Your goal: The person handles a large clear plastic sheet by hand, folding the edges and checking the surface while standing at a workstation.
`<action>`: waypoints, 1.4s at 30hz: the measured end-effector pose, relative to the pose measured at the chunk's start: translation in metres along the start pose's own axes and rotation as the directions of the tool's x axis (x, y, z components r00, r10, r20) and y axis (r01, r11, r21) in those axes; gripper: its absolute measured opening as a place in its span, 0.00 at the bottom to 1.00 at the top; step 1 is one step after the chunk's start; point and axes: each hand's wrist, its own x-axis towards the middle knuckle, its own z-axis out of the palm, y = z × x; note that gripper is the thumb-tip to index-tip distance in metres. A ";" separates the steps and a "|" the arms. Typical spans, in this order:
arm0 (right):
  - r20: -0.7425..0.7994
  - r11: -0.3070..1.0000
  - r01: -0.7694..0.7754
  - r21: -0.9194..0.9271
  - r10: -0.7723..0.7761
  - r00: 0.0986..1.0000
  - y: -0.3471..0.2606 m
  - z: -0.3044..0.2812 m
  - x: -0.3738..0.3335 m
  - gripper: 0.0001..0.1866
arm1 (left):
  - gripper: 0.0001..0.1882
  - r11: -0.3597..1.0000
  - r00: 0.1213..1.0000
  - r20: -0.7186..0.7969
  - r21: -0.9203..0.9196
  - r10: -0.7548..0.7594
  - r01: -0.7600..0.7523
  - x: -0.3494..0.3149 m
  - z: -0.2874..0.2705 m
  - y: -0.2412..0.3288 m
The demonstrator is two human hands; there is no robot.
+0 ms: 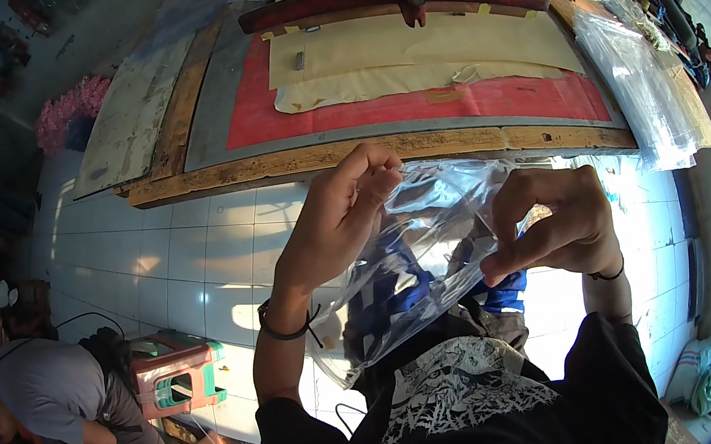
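Observation:
Stretched between my two hands, in front of my lap, is a piece of clear plastic film (432,252), creased and shiny. Whether it is a single sheet or a bag, I cannot tell. My left hand (338,215) is closed, pinching the film's upper left edge between thumb and fingers. Lower on the right side, my right hand (560,220) grips the film with thumb and bent fingers. One end of the film hangs down past my left wrist toward my shirt. Both hands are off the worktable, just short of its front edge.
Ahead stands a wooden-edged worktable (364,153) with a red sheet (341,118) and brown paper (422,49) under a dark red clamp bar (325,6). Clear plastic sheets (640,82) lie at its right end. At lower left a person (61,390) bends beside stacked stools (181,369).

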 end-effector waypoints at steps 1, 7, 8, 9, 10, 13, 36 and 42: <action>0.005 1.000 -0.005 -0.001 0.005 1.000 0.001 0.000 0.000 0.09 | 0.11 1.000 1.000 0.018 -0.023 0.004 -0.004 0.000 -0.001 -0.004; 0.019 0.999 0.011 0.041 -0.012 1.000 0.006 0.006 -0.001 0.08 | 0.08 0.992 0.991 -0.041 -0.016 0.125 -0.126 -0.006 -0.001 -0.029; 0.039 0.999 0.017 0.033 -0.019 0.999 0.005 0.004 -0.001 0.08 | 0.08 0.992 0.991 -0.046 -0.024 0.124 -0.126 -0.007 -0.002 -0.029; 0.078 0.998 0.025 0.049 -0.029 0.997 0.002 0.002 -0.002 0.08 | 0.07 0.990 0.989 -0.044 0.006 0.140 -0.140 -0.007 -0.001 -0.025; 0.116 0.997 0.032 0.065 -0.040 0.992 -0.002 -0.001 -0.002 0.07 | 0.07 0.987 0.987 -0.042 0.037 0.155 -0.154 -0.009 0.001 -0.018; 0.069 0.986 0.085 0.145 -0.095 0.993 0.002 -0.006 0.003 0.08 | 0.05 0.966 0.975 -0.024 0.144 0.221 -0.216 -0.010 0.004 0.001; 0.270 0.966 -0.256 -0.037 0.256 0.928 0.040 -0.002 0.015 0.12 | 0.06 0.887 0.940 0.166 0.316 0.297 -0.336 -0.006 0.029 -0.009; 0.292 0.974 -0.199 -0.104 0.221 0.930 0.036 -0.005 0.017 0.09 | 0.06 0.912 0.954 0.146 0.285 0.262 -0.294 -0.003 0.029 -0.009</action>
